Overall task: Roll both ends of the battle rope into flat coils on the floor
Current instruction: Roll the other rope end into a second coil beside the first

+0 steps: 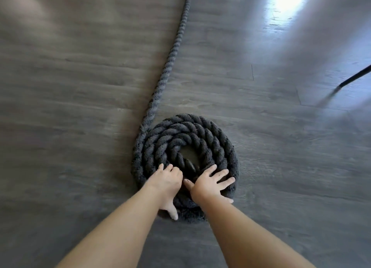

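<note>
While left hand grips near turns, right hand presses flat, fingers spread, on dark fuzzy rope coil.

The rope leaves the top edge; a dark rod is cut off at right.

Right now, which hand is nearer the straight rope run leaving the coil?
Left. The left hand sits on the near-left of the coil, below where the straight run peels off. The right hand presses the coil's near-right, farther away.
</note>
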Demonstrator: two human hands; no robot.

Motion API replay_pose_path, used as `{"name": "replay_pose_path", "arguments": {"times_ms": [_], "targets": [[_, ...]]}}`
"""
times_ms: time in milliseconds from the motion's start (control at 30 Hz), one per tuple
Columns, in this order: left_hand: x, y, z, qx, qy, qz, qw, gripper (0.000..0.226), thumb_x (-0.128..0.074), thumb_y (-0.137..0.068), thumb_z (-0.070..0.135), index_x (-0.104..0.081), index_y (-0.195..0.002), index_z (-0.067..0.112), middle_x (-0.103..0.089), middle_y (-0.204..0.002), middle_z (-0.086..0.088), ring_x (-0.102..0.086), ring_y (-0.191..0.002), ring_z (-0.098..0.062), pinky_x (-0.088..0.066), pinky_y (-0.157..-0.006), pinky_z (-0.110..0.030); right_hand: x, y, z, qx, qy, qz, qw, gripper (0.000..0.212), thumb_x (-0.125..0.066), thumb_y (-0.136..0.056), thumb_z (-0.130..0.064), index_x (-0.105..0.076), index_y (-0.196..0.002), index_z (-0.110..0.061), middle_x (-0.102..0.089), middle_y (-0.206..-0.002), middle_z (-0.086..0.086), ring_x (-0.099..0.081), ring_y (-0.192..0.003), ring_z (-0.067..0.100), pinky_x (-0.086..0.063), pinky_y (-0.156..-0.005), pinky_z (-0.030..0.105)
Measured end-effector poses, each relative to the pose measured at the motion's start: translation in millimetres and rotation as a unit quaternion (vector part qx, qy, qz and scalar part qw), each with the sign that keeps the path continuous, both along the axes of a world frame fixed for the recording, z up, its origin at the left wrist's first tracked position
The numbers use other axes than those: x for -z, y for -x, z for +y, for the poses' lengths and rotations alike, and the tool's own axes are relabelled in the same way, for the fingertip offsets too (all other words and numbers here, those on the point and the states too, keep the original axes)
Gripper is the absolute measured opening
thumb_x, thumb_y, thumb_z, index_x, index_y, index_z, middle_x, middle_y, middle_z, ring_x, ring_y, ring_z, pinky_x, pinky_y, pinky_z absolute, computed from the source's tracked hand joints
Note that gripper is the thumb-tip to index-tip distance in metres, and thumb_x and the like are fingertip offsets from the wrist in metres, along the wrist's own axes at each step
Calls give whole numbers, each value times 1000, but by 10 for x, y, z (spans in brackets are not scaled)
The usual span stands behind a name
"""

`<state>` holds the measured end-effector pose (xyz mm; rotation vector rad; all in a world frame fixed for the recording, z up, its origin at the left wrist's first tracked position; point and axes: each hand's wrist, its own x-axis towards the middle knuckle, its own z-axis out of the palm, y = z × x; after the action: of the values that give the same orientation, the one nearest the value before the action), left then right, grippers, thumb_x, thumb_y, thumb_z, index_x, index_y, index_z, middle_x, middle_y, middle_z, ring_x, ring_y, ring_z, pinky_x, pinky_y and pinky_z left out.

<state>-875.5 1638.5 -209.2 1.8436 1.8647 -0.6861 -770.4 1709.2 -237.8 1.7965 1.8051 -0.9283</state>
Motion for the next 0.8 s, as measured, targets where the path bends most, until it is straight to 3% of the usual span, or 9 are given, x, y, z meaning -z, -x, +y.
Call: {"name": "replay_pose_path", "arguments": {"times_ms": [67, 200, 300, 400, 500, 600, 700, 800], "targets": [[-102, 323, 44, 43, -16, -7, 999, 122, -85, -62, 64, -25, -150, 4, -37, -145, -11, -39, -136, -29, -34, -113, -45, -22, -7, 11, -3, 6, 2, 1000, 113, -54, -87, -70, 19, -155, -18, 31, -159, 18, 28, -143, 46, -15, -103, 79], [-200, 861, 186, 116, 28, 101, 988, 156, -92, -58, 52, 25, -155, 15, 14, -166, -16, 7, -154, -36, -10, -122, -57, -46, -7, 70, -16, 13, 1, 1000, 114, -56, -87, -69, 20, -155, -17, 32, -158, 18, 28, -143, 46, -15, -105, 79], [-130, 1076, 341, 162, 45, 132, 977, 172, -96, -47, 51, 38, -149, 20, 35, -160, -14, 24, -150, -36, -2, -120, -65, -50, 36, 182, -43, 10, -4, 999, 115, -58, -86, -68, 19, -155, -17, 30, -158, 19, 28, -143, 46, -16, -104, 79], [27, 1170, 431, 180, 56, 127, 974, 174, -95, -44, 58, 38, -149, 16, 38, -157, -20, 22, -151, -37, 0, -120, -62, -57, 76, 401, -86, 5, -1, 996, 115, -59, -86, -68, 18, -155, -18, 31, -159, 18, 29, -143, 46, -15, -104, 79], [157, 1274, 409, 174, 43, 90, 980, 163, -86, -55, 67, 30, -149, 2, 35, -155, -29, 17, -150, -44, -3, -122, -53, -80, 155, 672, -137, 2, -14, 991, 111, -56, -88, -66, 18, -156, -18, 30, -159, 18, 28, -143, 46, -15, -105, 79], [207, 1379, 409, 174, 27, 72, 982, 152, -71, -66, 79, 22, -149, -9, 33, -153, -34, 17, -148, -49, -10, -122, -53, -126, 320, 856, -160, -15, -34, 986, 103, -52, -93, -62, 17, -157, -19, 28, -160, 17, 23, -145, 46, -15, -108, 76], [213, 1382, 467, 137, 18, 50, 989, 152, -67, -66, 83, 19, -148, -13, 27, -154, -37, 13, -148, -51, -15, -121, -58, -191, 535, 723, -84, -38, -46, 995, 87, -44, -101, -50, 16, -157, -22, 31, -159, 16, 19, -146, 48, -13, -111, 73], [165, 1325, 531, 75, 23, 22, 997, 154, -69, -64, 82, 17, -148, -13, 25, -156, -36, 10, -149, -51, -20, -118, -62, -242, 783, 478, 61, 22, -55, 996, 88, -39, -100, -57, 19, -156, -20, 30, -158, 20, 17, -146, 47, -11, -113, 66]]}}
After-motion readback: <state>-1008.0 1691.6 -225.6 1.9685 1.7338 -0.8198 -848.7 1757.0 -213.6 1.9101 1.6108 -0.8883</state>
